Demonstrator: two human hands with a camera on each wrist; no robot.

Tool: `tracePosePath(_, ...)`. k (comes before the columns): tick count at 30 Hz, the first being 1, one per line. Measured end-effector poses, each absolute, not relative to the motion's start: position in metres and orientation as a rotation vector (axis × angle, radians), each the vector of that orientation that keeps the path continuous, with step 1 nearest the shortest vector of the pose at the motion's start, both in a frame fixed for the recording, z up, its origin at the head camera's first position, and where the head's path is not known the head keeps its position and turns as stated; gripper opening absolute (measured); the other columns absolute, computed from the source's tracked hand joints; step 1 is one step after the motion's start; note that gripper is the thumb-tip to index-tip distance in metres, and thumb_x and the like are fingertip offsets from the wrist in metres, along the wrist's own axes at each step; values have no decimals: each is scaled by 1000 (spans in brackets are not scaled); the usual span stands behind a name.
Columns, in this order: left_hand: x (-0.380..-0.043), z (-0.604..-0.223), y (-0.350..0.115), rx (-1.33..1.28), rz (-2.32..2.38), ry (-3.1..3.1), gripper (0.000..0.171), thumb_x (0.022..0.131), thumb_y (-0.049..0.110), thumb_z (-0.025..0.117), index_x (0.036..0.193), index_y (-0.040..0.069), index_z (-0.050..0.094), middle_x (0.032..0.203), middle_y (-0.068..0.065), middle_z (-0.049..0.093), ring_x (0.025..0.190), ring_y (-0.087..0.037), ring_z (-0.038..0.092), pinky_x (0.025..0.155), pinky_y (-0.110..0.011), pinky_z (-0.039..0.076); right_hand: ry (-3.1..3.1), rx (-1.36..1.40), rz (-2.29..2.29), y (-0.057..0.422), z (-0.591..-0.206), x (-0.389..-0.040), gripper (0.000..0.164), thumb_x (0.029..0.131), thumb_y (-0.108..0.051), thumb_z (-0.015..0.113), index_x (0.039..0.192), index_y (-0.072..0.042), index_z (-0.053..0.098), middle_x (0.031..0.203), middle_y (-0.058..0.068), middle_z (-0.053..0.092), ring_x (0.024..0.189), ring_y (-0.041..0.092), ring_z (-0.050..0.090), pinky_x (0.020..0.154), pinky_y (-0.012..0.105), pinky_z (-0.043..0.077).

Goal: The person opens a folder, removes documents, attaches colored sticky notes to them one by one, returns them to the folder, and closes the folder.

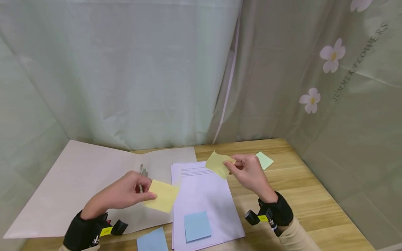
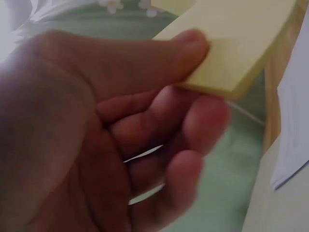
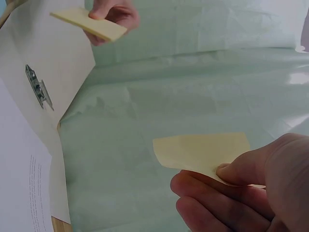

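My left hand [image 1: 127, 191] pinches a pad of yellow sticky notes [image 1: 163, 196] between thumb and fingers, above the open folder. The pad's thickness shows along its edge in the left wrist view. A single yellow sticky note [image 1: 218, 164], slightly curved, is pinched by my right hand [image 1: 250, 173] over the top of the printed sheets [image 1: 210, 195]. In the right wrist view the note [image 3: 203, 152] is one thin sheet, held apart from the pad [image 3: 89, 24]. A blue sticky note pad [image 1: 198, 226] lies on the lower part of the sheets.
An open white folder [image 1: 81, 188] with a metal clip [image 1: 143, 171] spreads across the left of the wooden table [image 1: 317, 202]. Another blue sticky pad [image 1: 153, 240] lies at the front edge. Behind my right hand is a pale green sticky pad [image 1: 265, 160]. Curtains [image 1: 157, 76] enclose the table.
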State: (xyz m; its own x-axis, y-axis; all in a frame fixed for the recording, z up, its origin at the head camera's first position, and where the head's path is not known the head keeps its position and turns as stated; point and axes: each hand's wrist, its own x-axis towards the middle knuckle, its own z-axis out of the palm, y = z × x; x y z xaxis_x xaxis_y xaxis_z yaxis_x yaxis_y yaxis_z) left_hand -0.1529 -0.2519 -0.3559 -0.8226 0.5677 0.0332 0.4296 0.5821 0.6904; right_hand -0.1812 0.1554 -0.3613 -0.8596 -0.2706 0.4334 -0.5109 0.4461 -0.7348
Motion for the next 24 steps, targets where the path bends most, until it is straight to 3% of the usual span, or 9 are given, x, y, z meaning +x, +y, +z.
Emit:
tracePosePath(3, -154, -355, -266, 908, 1021, 2501, 27, 99, 17, 87, 80, 11, 69, 75, 12, 61, 71, 4, 48, 57, -21, 40, -2452, 678, 1372, 155, -362, -181, 8, 102, -4, 80, 95, -1, 82, 46, 2, 52, 46, -2, 31, 57, 21, 21)
tracePosePath(7, -155, -355, -277, 924, 1002, 2371, 30, 100, 17, 85, 78, 8, 67, 76, 15, 61, 73, 5, 52, 58, -20, 41, -2450, 683, 1374, 155, -362, -181, 8, 102, -3, 80, 95, -2, 82, 46, 4, 54, 46, -3, 29, 56, 21, 21)
tracePosePath(13, -160, -368, -275, 902, 977, 2247, 27, 99, 14, 85, 78, 5, 69, 74, 15, 56, 74, 5, 54, 60, -19, 40, -2435, 699, 1368, 155, -363, -182, 12, 102, -3, 81, 89, -3, 79, 51, -11, 36, 50, -3, 26, 57, 21, 22)
tracePosePath(19, -166, -387, -265, 831, 942, 2136, 17, 98, 9, 84, 84, 1, 78, 75, 3, 75, 67, 3, 54, 57, -17, 37, -2428, 707, 1366, 154, -364, -182, 11, 100, 0, 81, 90, -2, 79, 53, -14, 35, 50, -3, 28, 58, 20, 23)
tracePosePath(24, -173, -404, -260, 834, 946, 2031, 14, 97, 8, 84, 89, -3, 83, 80, -10, 80, 63, 3, 54, 57, -15, 36, -2418, 723, 1376, 153, -363, -181, 20, 101, -1, 80, 83, -4, 74, 54, -14, 32, 51, -3, 26, 59, 20, 23)
